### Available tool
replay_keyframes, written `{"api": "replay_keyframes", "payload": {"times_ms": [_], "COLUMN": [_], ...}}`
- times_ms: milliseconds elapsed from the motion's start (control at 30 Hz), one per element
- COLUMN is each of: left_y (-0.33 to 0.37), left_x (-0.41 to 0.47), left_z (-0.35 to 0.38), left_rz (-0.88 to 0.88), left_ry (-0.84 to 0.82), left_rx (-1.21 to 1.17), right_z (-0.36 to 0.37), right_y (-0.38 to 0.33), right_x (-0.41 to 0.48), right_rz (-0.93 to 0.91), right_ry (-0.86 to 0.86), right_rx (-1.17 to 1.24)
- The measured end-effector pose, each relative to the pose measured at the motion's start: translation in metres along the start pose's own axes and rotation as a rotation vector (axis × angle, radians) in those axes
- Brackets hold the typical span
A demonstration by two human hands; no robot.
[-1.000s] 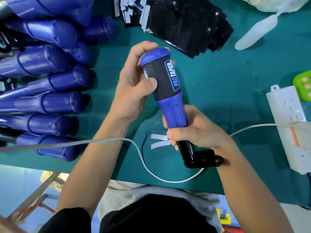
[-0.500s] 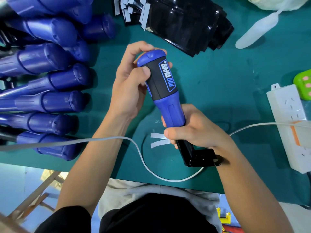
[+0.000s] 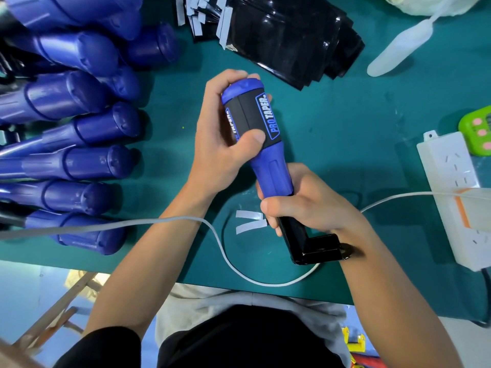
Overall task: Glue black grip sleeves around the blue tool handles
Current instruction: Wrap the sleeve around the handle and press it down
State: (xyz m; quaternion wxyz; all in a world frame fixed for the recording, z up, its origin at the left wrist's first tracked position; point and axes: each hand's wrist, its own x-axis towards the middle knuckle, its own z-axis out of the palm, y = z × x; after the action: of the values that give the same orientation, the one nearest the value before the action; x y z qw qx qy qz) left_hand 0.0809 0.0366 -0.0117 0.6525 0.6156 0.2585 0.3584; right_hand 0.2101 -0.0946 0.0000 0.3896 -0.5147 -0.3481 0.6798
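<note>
Both hands clasp one sleeved handle near the front edge of the tabletop

The blue tool handle (image 3: pixel 273 173) is held tilted above the green tabletop (image 3: pixel 345 115), about midway along its near edge, with its rounded cap pointing towards the far edge. The black grip sleeve (image 3: pixel 249 115), printed PRO TAPER in blue, sits around the upper part of the handle just below the cap. The left hand (image 3: pixel 220 144) grasps this part: its fingers curl round the far side and its thumb presses on the sleeve's lower edge. The right hand (image 3: pixel 305 205) is clenched round the lower end of the handle, where the blue meets a black angled shaft (image 3: pixel 313 248) that reaches the tabletop near the front edge.

Two white paper strips (image 3: pixel 249 221) lie on the tabletop just beside the right hand's fingers. A white cable (image 3: pixel 212 235) loops round them and runs off to both side edges. A pile of bare blue handles (image 3: pixel 79 128) fills the left side. A stack of black sleeves (image 3: pixel 287 35) lies along the far edge, with a white spatula (image 3: pixel 401 51) near the far right corner. A white power strip (image 3: pixel 457 187) lies at the right edge, beside a green device (image 3: pixel 478 128)
</note>
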Motion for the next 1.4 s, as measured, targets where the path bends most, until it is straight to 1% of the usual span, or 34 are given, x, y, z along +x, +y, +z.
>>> {"api": "replay_keyframes", "payload": {"times_ms": [100,167,233,333,367,467,533,600,700,767,833,967,1067,1100,1167,1267,1300,1400], "left_y": [0.002,0.004,0.004,0.004,0.005,0.009,0.009,0.007,0.003,0.002,0.002,0.007,0.01,0.012,0.017,0.024,0.023,0.019], "left_x": [-0.001,-0.001,0.0,0.001,0.001,0.001,0.0,-0.002,-0.005,-0.006,-0.005,-0.001,0.002,0.002,0.002,0.003,0.003,0.002], "left_z": [-0.004,-0.005,-0.005,-0.006,-0.006,-0.006,-0.004,-0.002,0.001,0.002,-0.001,-0.006,-0.01,-0.012,-0.014,-0.012,-0.01,-0.007], "left_rz": [-0.049,-0.037,-0.024,-0.061,-0.08,-0.106,-0.1,-0.079,-0.019,-0.03,-0.06,-0.055,-0.075,-0.097,-0.19,-0.333,-0.344,-0.325], "left_ry": [-0.049,-0.044,0.051,0.299,0.356,0.453,0.48,0.435,0.242,0.11,0.022,-0.1,-0.167,-0.158,-0.07,0.007,0.0,-0.03], "left_rx": [0.012,0.044,0.065,0.058,0.064,0.112,0.15,0.174,0.277,0.243,0.213,0.15,0.02,-0.049,-0.178,-0.244,-0.227,-0.174], "right_z": [0.0,0.0,0.0,0.003,0.004,0.006,0.005,0.003,0.001,-0.002,-0.005,-0.008,-0.008,-0.009,-0.015,-0.026,-0.029,-0.03], "right_y": [0.0,-0.001,-0.002,-0.002,-0.002,-0.004,-0.004,-0.004,-0.006,-0.005,-0.006,-0.011,-0.018,-0.021,-0.028,-0.041,-0.044,-0.054], "right_x": [0.0,0.0,0.0,-0.002,-0.002,-0.002,-0.003,-0.002,-0.002,-0.003,-0.004,-0.008,-0.015,-0.018,-0.025,-0.037,-0.04,-0.045], "right_rz": [0.004,-0.003,-0.003,0.025,0.038,0.063,0.08,0.083,0.065,0.059,0.047,0.019,0.044,0.053,0.063,0.086,0.088,0.093], "right_ry": [0.019,0.032,0.047,0.061,0.054,0.013,-0.003,-0.002,0.021,0.037,0.053,0.063,0.103,0.148,0.295,0.496,0.537,0.607], "right_rx": [-0.031,-0.057,-0.08,-0.131,-0.146,-0.143,-0.132,-0.128,-0.119,-0.13,-0.176,-0.266,-0.292,-0.366,-0.645,-1.068,-1.149,-1.294]}}
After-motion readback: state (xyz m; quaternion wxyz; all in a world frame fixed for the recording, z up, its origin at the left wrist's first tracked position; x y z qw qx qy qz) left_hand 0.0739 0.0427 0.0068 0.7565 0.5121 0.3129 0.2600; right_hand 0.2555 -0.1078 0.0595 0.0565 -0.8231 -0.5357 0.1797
